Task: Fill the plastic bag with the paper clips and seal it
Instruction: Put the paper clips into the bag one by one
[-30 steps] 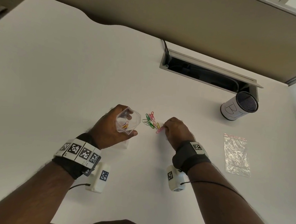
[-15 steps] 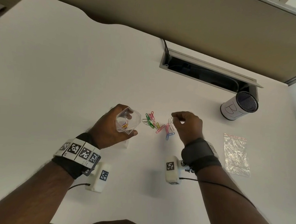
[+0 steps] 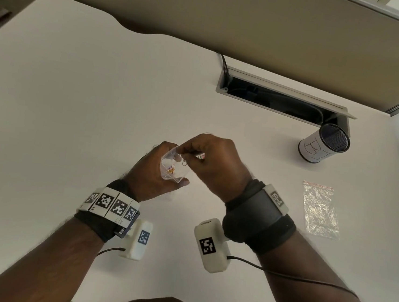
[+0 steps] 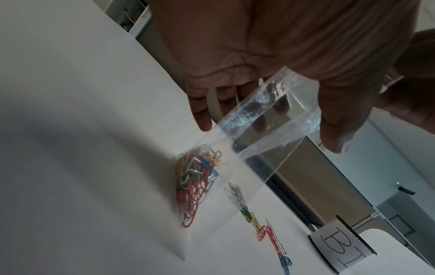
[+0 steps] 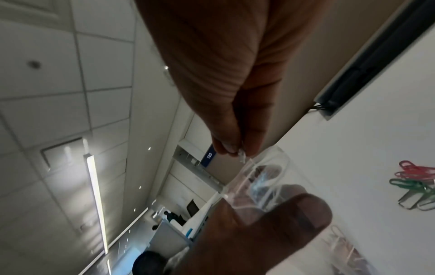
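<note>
- While the person stood over the white desk [image 3: 81,105], the left hand [image 3: 154,170] held the small plastic bag [image 3: 171,166] off the surface, fingers behind it and thumb in front, so the mouth gaped toward the other hand.
- That cupped hold seemed chosen to keep the opening wide; a slack bag would likely have folded shut.
- From the left wrist view, the bag [image 4: 235,158] hung slanted with its lower corner close to the desk, and a tangle of coloured paper clips [image 4: 195,184] sat bunched at the bottom, so gravity kept them in.
- The right hand [image 3: 213,162] hovered right at the bag's mouth, thumb and forefinger pinched narrowly on a pale clip [image 3: 184,162], apparently ready to drop it in.
- On the right wrist view the pinch [image 5: 235,148] sat just above the bag's rim; whether it held one clip or several I could not tell.
- Loose clips [image 4: 266,228] lay on the desk beside the bag, so filling looked unfinished and sealing had not begun.
- A spare bag [image 3: 320,210] lay flat well off to the right, near a mesh cup [image 3: 323,148] by the cable slot [image 3: 281,100].
</note>
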Motion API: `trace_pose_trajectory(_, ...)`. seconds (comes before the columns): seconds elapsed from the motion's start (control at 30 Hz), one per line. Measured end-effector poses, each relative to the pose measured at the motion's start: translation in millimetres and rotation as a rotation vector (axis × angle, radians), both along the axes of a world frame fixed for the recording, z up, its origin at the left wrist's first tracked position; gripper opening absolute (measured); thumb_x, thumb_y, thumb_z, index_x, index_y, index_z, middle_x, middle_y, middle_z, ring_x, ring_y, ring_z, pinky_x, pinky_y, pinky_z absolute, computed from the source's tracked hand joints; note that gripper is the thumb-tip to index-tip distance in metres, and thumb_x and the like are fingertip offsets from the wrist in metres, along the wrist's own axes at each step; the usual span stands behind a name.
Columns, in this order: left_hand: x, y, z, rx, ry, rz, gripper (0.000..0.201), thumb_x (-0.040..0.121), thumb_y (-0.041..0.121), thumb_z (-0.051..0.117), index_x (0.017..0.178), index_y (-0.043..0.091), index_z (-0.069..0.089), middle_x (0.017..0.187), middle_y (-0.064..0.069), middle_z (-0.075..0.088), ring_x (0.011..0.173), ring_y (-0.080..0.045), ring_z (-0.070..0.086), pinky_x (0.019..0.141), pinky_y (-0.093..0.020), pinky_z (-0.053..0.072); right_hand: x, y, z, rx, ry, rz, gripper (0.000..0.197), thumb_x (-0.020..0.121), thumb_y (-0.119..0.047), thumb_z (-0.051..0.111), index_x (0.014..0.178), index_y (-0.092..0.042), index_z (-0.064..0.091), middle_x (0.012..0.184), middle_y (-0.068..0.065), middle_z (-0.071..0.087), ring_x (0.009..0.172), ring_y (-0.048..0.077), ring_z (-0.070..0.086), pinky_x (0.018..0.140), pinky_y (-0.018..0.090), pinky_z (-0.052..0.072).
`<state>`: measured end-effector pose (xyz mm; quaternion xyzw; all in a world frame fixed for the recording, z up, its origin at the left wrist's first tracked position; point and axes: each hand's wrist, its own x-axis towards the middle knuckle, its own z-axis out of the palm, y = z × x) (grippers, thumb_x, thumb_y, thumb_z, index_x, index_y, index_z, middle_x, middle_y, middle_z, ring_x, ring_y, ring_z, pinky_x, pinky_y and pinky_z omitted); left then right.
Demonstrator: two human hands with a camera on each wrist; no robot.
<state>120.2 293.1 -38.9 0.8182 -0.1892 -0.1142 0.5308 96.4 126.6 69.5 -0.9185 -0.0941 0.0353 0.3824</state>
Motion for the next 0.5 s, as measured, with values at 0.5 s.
trace_pose_trajectory(0.5, -1, 2, 0, -0.037, 0.018, -0.006, 0.061, 0.06, 0.051, 0.078, 0.11, 0.03, 0.049, 0.104, 0.005, 0.061, 0.109, -0.014, 0.057, 0.093, -0.04, 0.05, 8, -35, 4, -0.017, -0.08, -0.146, 0.018, 0.086, -0.009, 0.062, 0.1, -0.015, 0.072, 0.097, -0.001, 0.072, 0.079, 0.003, 0.062, 0.074, 0.001, 0.044)
